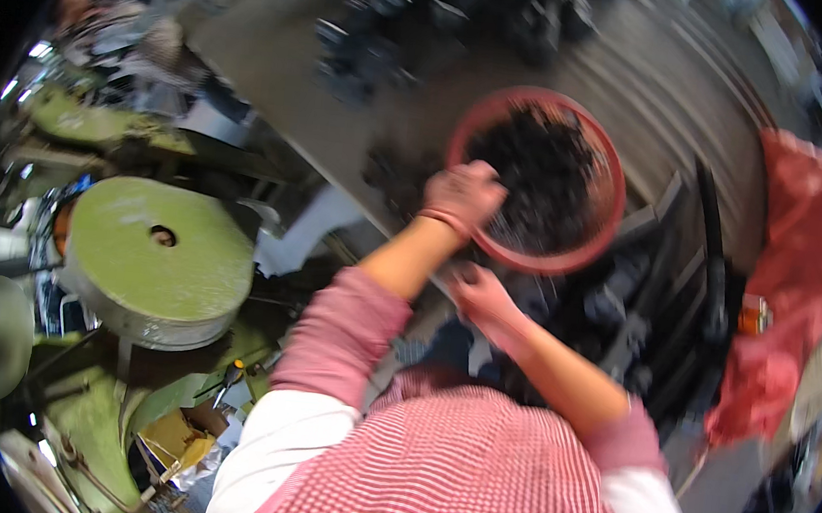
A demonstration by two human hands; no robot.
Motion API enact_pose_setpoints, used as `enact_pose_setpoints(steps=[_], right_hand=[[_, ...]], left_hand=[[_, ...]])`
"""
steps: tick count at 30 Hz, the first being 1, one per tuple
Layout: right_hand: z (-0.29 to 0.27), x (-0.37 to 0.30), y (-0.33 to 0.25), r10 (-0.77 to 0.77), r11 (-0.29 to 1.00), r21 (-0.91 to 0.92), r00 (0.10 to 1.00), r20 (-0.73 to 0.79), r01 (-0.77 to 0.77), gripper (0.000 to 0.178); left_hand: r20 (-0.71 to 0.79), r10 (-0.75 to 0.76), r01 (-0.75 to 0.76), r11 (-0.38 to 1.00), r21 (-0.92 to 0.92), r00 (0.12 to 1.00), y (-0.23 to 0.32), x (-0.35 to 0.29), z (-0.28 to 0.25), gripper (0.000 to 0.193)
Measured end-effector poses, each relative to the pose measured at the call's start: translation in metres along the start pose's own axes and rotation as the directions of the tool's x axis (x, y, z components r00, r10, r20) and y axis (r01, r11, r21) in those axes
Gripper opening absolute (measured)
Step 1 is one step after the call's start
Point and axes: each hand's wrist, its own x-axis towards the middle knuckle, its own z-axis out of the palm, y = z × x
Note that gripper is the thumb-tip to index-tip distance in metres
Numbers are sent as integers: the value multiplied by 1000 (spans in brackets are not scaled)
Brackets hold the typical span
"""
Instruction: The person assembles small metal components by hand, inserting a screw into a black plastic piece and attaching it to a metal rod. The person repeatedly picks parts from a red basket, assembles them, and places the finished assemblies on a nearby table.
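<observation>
Left hand [464, 200] is at the red basin's [541, 262] rim, right hand [486, 301] just below. Each grip's state (motion-blurred) I cannot tell.

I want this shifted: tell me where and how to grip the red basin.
Take the red basin by its rim, left and right, probably from the wearer's side: the round lip is mostly exposed, while dark pieces fill the middle.

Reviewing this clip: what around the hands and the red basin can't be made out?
All in the head view:
- Left hand: fingertips and any grip, lost to motion blur.
- Right hand: whether it holds anything, also blurred.
- Dark pieces: their kind, smeared together.
- Red basin: most of its bottom, covered by those pieces.
- Dark items up top: blurred, some cut off by the picture's edge.
</observation>
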Motion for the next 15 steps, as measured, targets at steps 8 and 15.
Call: enact_pose_setpoints(steps=[8, 15], right_hand=[[-47, -103, -18, -106, 823, 554, 992, -67, 126, 19], [-72, -99, -29, -164, 670, 606, 881, -443, 429, 12]], left_hand=[[415, -398, 568, 437, -697, 818, 31, 35, 34, 19], [276, 223, 115, 544, -831, 935, 83, -72, -19, 31]])
